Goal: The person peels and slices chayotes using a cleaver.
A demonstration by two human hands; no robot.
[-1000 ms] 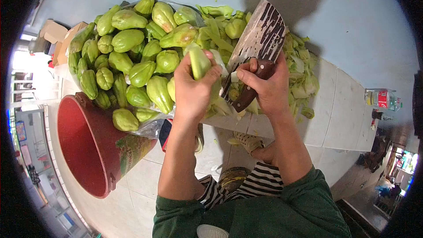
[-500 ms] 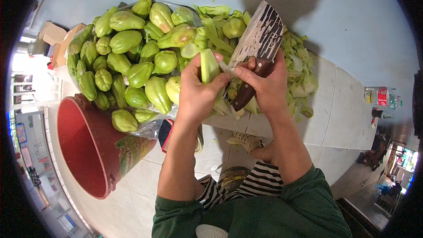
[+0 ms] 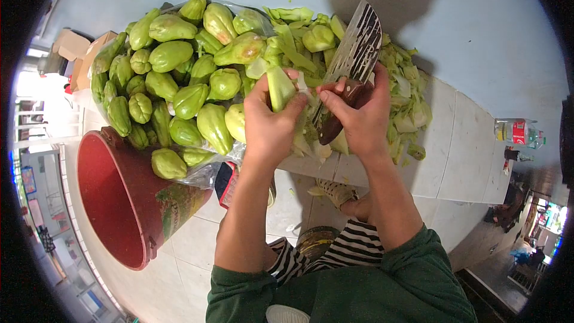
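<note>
My left hand [image 3: 269,124] is closed around a pale green cut piece of chayote [image 3: 280,88], its flat face partly covered by the thumb. In my right hand [image 3: 363,121] is a broad cleaver [image 3: 359,42], gripped at the brown wooden handle, with the blade pointing up and away and streaked with pale residue. A whitish scrap [image 3: 302,82] shows between the hands, by the left fingertips; which hand it touches I cannot tell. Just beyond, whole green chayotes [image 3: 172,57] are heaped on a plastic bag, beside a pile of cut strips and peelings [image 3: 409,104].
A red bucket [image 3: 146,203] lies tipped at the left, its mouth facing left. On the tiled ledge [image 3: 445,125] a plastic bottle [image 3: 520,133] rests at the far right. Cardboard boxes [image 3: 92,63] stand at the far left, and a wall rises behind the heap.
The cleaver has turned, so its blade shows narrower and its handle has swung a little. My left hand has tilted the chayote piece left, and the fingertips of both hands are farther apart.
</note>
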